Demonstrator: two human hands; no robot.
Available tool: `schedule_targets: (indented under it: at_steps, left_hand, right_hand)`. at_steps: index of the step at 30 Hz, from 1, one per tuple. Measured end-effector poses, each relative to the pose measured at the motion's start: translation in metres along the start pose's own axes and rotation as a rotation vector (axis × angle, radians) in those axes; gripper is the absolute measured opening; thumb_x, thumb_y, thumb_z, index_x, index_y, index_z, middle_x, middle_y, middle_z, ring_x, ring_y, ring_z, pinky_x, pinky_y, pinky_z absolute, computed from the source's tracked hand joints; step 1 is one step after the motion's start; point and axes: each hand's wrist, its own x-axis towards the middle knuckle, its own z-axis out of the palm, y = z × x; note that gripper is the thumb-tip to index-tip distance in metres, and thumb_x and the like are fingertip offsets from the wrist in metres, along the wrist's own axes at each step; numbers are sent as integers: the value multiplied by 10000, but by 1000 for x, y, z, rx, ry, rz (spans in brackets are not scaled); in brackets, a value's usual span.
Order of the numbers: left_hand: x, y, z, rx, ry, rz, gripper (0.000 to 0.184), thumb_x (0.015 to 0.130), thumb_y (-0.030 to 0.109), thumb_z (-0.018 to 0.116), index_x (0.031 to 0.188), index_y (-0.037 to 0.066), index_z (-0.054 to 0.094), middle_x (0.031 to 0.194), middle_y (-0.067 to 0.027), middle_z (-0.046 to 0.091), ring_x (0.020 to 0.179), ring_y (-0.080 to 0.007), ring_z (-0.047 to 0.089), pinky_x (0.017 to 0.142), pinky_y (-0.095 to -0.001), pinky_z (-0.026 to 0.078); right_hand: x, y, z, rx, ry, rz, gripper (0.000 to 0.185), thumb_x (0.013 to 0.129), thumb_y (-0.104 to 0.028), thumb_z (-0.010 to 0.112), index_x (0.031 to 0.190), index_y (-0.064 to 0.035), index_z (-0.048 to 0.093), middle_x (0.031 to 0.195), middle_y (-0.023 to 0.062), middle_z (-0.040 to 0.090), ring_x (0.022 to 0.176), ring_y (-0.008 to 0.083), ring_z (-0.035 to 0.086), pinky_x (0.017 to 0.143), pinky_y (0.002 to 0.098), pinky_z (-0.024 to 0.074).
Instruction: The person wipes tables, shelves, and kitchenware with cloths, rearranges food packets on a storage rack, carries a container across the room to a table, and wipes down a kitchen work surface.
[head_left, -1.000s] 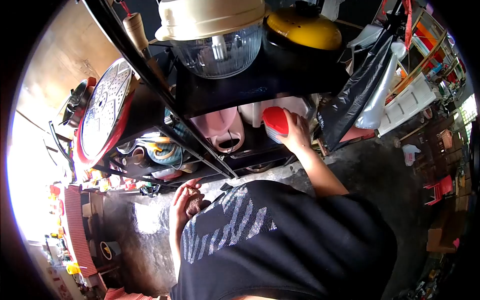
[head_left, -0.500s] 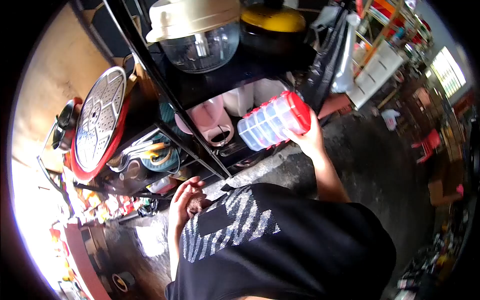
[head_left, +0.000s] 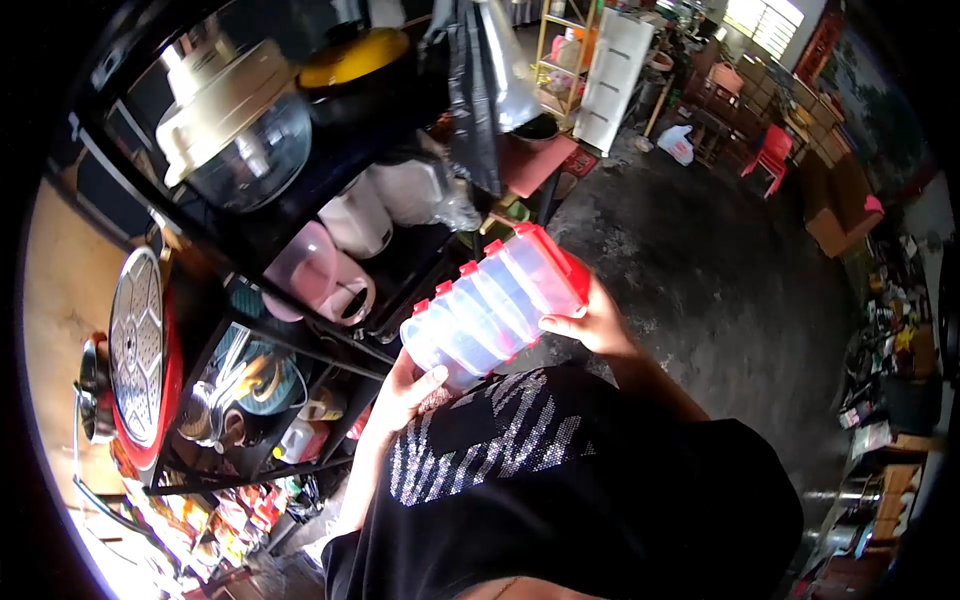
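A stack of clear plastic food containers (head_left: pixel 485 308) with red clips and a red lid lies tilted in front of my chest. At its red-lidded end, my right hand (head_left: pixel 585 318) is closed round the stack, thumb on the near side. My left hand (head_left: pixel 408 388) grips the opposite, lower end, its thumb on the clear plastic. The far fingers of both hands are hidden behind the stack. Just past the containers is a shelf holding a pink plastic vessel (head_left: pixel 318 280) and a white appliance (head_left: pixel 357 215).
A black shelf rack holds a glass-bowled cooker (head_left: pixel 240 130) and a yellow-lidded pot (head_left: pixel 355 60) above. To the left are a perforated steamer tray (head_left: pixel 137 345) and a blue basket of utensils (head_left: pixel 265 375). Dark floor (head_left: pixel 690 270) extends right, towards a red chair (head_left: pixel 770 160).
My left hand has come up from beside my body and taken hold of the stack's lower end. The stack is nearer my chest, and the view has turned right.
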Motion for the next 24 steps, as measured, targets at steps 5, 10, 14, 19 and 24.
schedule_targets:
  at_steps: [5,10,14,19,24]
  left_hand:
    - [29,7,51,20,32,-18,934,843,374,788,1504,-16,255,1431,-166,468,1329,-266,448,1114,-405,349]
    - [91,-9,115,64,99,24,956,832,396,796,1505,-17,258,1431,-160,470,1327,-261,448,1108,-397,354]
    - [144,-43,154,94,130,56,870,849,381,778,1464,-32,322,1367,-140,522,1272,-240,490,1095,-384,363]
    - [205,-80,192,96,184,103,770,855,353,775,1383,-57,392,1133,-135,636,945,-171,616,827,-313,499]
    - [268,-54,257,-65,148,104,780,841,343,785,1379,-71,400,1150,-166,652,1002,-229,664,795,-343,571]
  right_hand:
    - [-6,-5,-55,-56,-40,-191,907,775,-114,840,1494,-28,293,1448,139,455,1337,243,444,1109,428,378]
    - [1,-6,-150,-29,-72,-87,902,844,-234,777,1527,-47,218,1464,181,423,1345,304,452,1096,468,418]
    - [9,-19,-231,-81,-152,-15,855,893,-280,715,1533,-58,194,1482,198,406,1342,324,461,1082,494,442]
    - [12,13,-310,137,-122,-137,1085,789,-223,817,1570,-84,77,1534,212,349,1372,356,416,1100,581,384]
    - [24,15,-368,300,-166,-98,1074,764,-183,858,1559,-85,143,1513,171,388,1339,289,449,1121,459,357]
